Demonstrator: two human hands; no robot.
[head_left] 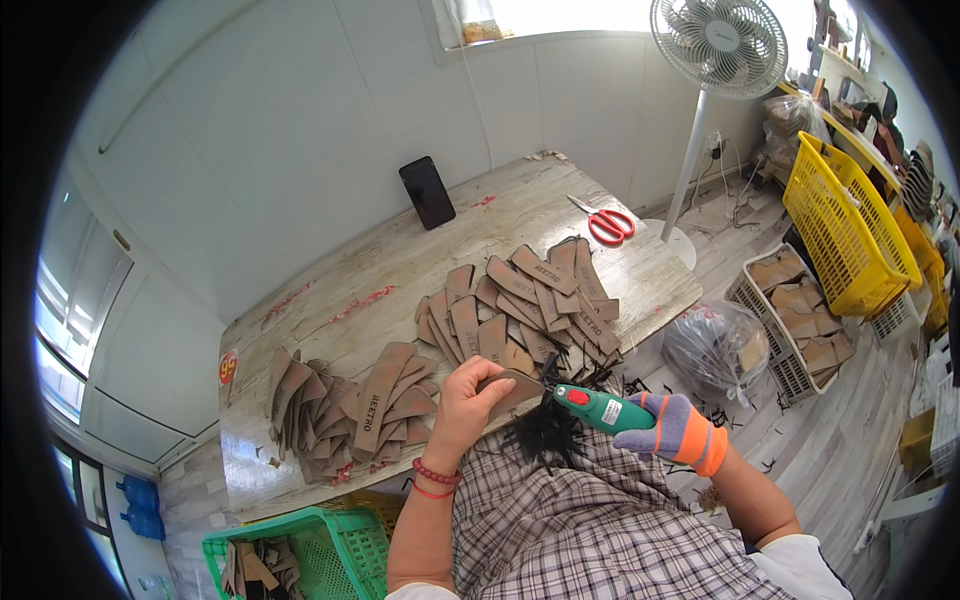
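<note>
My left hand (468,405), bare with red bracelets at the wrist, pinches a curved brown cut piece (518,388) at the table's front edge. My right hand (675,432), in a grey and orange glove, is closed round a green handheld electric cutter (603,408) with a red button. The cutter's head is at the right end of the brown piece; whether they touch is hard to make out. Black trimmed strips (548,430) lie in a heap on my plaid apron (570,510), just under the cutter. Beyond my hands lies a pile of printed brown pieces (540,290); another pile (350,405) is at the left.
On the table (330,290) are red-handled scissors (607,224) and an upright black phone (427,192). A green crate (300,530) stands below left. At right are a white fan (700,120), a plastic bag (715,345), a crate of brown pieces (740,290) and a yellow basket (850,230).
</note>
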